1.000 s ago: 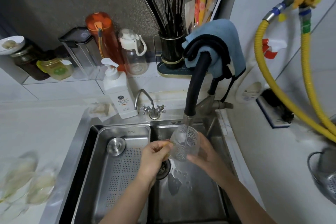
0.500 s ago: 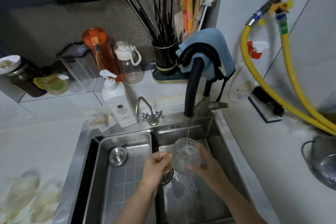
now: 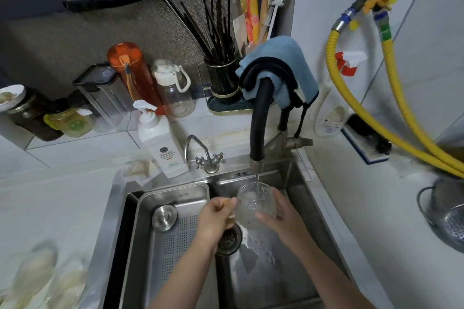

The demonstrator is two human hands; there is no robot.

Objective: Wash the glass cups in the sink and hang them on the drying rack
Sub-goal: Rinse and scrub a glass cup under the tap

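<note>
Stainless steel sink (image 3: 296, 183) is lying below both hands, sunk into the white worktop (image 3: 364, 208). A perforated steel tray (image 3: 175, 246) is sitting in the sink beneath and left of the left hand, with a round steel lid (image 3: 165, 216) resting on it just left of that hand. The drain (image 3: 229, 239) is showing directly under the left hand. The black faucet (image 3: 261, 118) is arching above the hands; a thin stream of water (image 3: 257, 183) is running from its spout into the glass cup.

The right hand (image 3: 278, 218) is grasping the textured glass cup (image 3: 254, 204), fingers wrapped around its far side and thumb on the near side, holding it mouth-up and slightly tilted over the drain. The left hand (image 3: 217, 218) is touching the cup's left side with fingers curled around a thin orange-tan object (image 3: 227, 202); what it is cannot be told. A white soap pump bottle (image 3: 160, 143) is standing on the worktop beyond the left hand. Blurred glassware (image 3: 37, 278) is lying far left of the left hand.
</note>
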